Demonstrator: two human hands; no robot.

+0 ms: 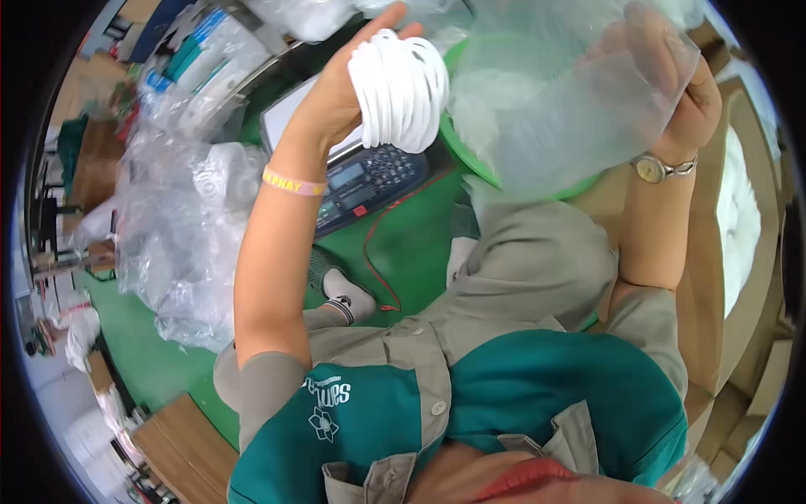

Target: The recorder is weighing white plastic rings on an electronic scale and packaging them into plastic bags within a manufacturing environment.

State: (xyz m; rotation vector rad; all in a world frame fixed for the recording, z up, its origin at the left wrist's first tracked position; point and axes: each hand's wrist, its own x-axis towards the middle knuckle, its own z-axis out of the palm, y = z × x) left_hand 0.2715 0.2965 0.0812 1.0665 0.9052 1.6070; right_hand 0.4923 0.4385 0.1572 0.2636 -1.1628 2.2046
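My left hand (pixel 337 94) is raised at the upper middle, gripping a bundle of white rings (pixel 399 91) stacked side by side. What the rings are made of I cannot tell. At the upper right my right hand (pixel 690 97) pinches the edge of a clear plastic bag (pixel 558 126), which hangs toward the left; its fingers show partly through the film. Behind the bag stands a round green basin (pixel 460 141). Below the rings lies a counting scale (pixel 369 186) with a grey keypad panel, partly hidden by my left hand and the rings.
Piled clear plastic bags (pixel 180 227) lie on the left. An open cardboard box (pixel 701 277) with white contents (pixel 739 223) stands at the right. A red cable (pixel 367 245) crosses the green floor (pixel 420 260) near my feet. A brown wooden board (pixel 186 449) sits at the lower left.
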